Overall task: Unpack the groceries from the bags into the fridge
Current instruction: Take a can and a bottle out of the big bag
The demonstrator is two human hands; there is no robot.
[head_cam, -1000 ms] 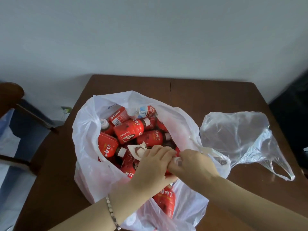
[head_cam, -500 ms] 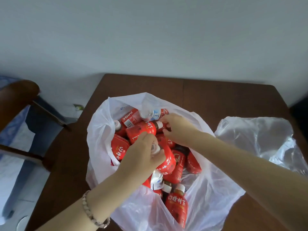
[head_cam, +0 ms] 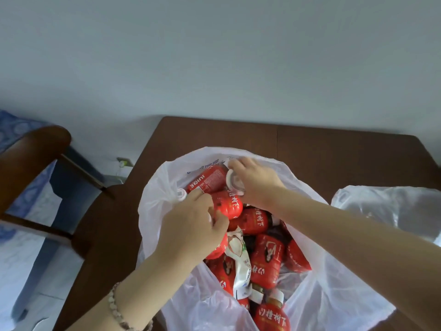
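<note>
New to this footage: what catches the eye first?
A white plastic bag stuffed with red bottles sits on the brown table. Both hands are in it: the left hand among the red ones, the right hand curled over a white-capped bottle at the far side. A clear bag lies to its right.

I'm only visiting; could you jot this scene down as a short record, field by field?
Setting: brown table against a pale wall, chair at its left
Main bag: white bag, open, packed with red bottles
Left hand: grips a red bottle high in the pile
Right hand: curled round a clear bottle with a white cap, at the bag's far side
Other bag: clear bag on the table, to the right
Fridge: not in view
</note>
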